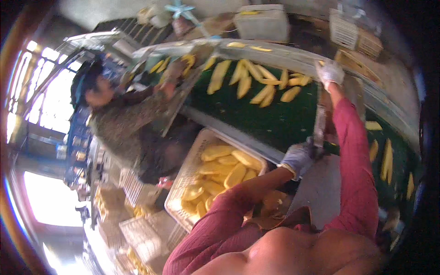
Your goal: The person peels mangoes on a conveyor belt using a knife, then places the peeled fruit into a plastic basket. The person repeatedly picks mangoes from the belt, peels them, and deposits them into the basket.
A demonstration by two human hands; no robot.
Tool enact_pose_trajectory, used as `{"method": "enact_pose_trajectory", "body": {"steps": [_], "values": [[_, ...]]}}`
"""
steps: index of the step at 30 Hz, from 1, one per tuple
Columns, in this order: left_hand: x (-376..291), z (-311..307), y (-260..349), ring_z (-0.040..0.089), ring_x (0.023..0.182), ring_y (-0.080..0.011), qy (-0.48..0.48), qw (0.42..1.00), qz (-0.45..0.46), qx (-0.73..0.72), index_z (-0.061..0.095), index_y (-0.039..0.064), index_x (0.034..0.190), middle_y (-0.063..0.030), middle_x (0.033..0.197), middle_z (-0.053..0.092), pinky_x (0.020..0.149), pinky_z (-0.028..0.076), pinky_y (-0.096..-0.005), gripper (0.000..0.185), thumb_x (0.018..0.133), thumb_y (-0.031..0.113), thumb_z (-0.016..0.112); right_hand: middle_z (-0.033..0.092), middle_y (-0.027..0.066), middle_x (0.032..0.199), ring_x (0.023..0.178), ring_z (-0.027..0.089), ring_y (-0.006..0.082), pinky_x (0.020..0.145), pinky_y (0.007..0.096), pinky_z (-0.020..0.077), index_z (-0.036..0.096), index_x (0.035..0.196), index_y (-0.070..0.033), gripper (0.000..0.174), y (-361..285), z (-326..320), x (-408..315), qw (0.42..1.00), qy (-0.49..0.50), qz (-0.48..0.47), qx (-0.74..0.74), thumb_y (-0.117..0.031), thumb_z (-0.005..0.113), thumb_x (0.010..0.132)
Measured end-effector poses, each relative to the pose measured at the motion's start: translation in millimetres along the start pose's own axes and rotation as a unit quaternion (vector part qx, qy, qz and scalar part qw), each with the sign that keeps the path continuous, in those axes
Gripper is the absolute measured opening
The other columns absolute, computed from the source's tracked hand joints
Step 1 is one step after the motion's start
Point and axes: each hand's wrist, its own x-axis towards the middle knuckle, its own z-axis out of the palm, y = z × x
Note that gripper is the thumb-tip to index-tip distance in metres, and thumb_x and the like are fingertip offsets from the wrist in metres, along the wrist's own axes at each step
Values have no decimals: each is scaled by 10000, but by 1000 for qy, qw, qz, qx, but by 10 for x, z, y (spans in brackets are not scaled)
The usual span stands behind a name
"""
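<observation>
My left hand (296,158), in a pale glove, is at the near edge of a green conveyor belt (288,113). Its fingers are closed around a dark object (313,148), too blurred to name. Across the belt my right hand (330,73), in a white glove, is at the far rim by the end of a wooden board (354,96). A small yellow bit shows at its fingertips; whether it is gripped is unclear. Long yellow produce slices (244,82) lie along the belt's far side. A plastic crate (182,172) of thicker yellow pieces (220,168) stands left of my left hand.
On the left, a co-worker (123,127) reaches over another board (182,92) spanning the belt. Stacked crates (144,230) stand at lower left. Beyond the belt's metal rim (285,56) are a pale bin (263,24) and a white crate (343,31). More slices (387,160) lie rightward.
</observation>
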Motion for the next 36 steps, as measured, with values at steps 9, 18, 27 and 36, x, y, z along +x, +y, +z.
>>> {"method": "enact_pose_trajectory", "body": {"steps": [9,18,27,36], "values": [[-25,-33,93,728,1018,-504,29,999,-9,-33,553,-58,1434,-302,1051,757,834,575,-562,752,1038,575,632,711,109,669,600,706,260,608,445,536,723,867,-78,468,-640,-753,-462,865,-236,-307,319,-401,512,1132],[-39,114,144,751,943,-482,79,994,64,37,622,-16,1252,-273,971,770,813,589,-557,600,1046,548,601,825,151,1002,959,775,336,991,453,498,856,899,-89,567,-282,-1244,-1601,833,-330,-428,-121,-453,449,1054],[-71,282,281,743,920,-497,93,992,80,-19,663,20,1181,-286,931,755,801,593,-561,485,1029,481,672,779,147,800,801,753,370,841,509,534,788,779,-81,416,43,-1473,-1677,878,-219,-425,2,-370,596,1010],[-260,200,360,770,1015,-433,100,990,94,10,748,84,1176,-211,1038,799,882,608,-527,310,958,301,708,611,-15,740,508,522,47,426,252,427,718,1019,-48,200,50,-2559,-2735,812,-183,-43,552,-196,632,1122]]}}
